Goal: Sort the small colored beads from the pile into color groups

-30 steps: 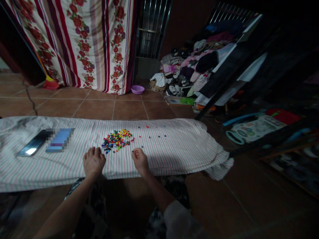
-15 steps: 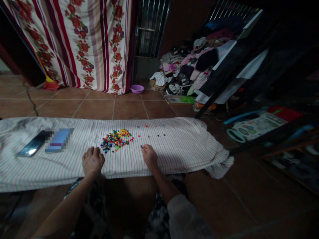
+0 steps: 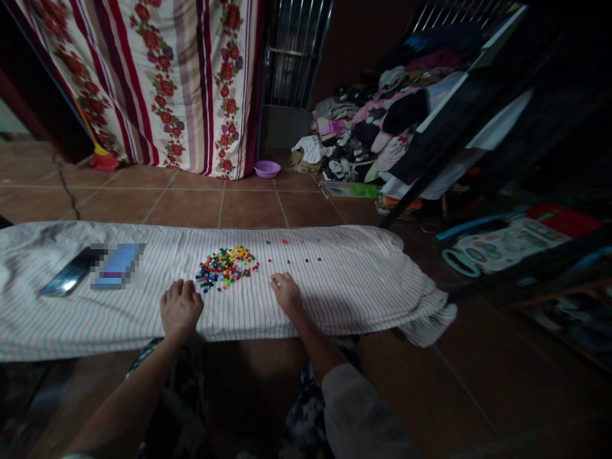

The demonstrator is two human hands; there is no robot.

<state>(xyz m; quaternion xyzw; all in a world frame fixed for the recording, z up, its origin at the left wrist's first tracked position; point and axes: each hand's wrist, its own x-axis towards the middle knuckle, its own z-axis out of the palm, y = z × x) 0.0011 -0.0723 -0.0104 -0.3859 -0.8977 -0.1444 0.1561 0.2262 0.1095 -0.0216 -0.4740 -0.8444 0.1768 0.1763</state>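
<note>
A loose heap of small colourful beads (image 3: 225, 268) lies on the white striped cloth (image 3: 354, 293). Just left of the heap, my left hand (image 3: 182, 307) rests palm down near the cloth's front edge, its fingers slightly bent and apart, holding nothing visible. To the right of the heap, my right hand (image 3: 287, 293) pinches a small dark bead (image 3: 274, 280) between thumb and forefinger, low over the cloth. Beyond this hand, several single beads are set apart in two short rows, among them a red bead (image 3: 269, 261) and a dark blue bead (image 3: 320, 259).
A dark phone (image 3: 69, 274) and a blurred-out blue rectangular item (image 3: 117, 266) lie on the cloth at left. Behind are a flowered curtain (image 3: 191, 89), a purple basin (image 3: 267, 169) on the tiled floor, and piled clothes (image 3: 373, 121). A dark slanted frame stands at right.
The view has shifted slightly. My right hand keeps its pinch on the dark bead, with little movement, and my left hand stays resting beside the heap.
</note>
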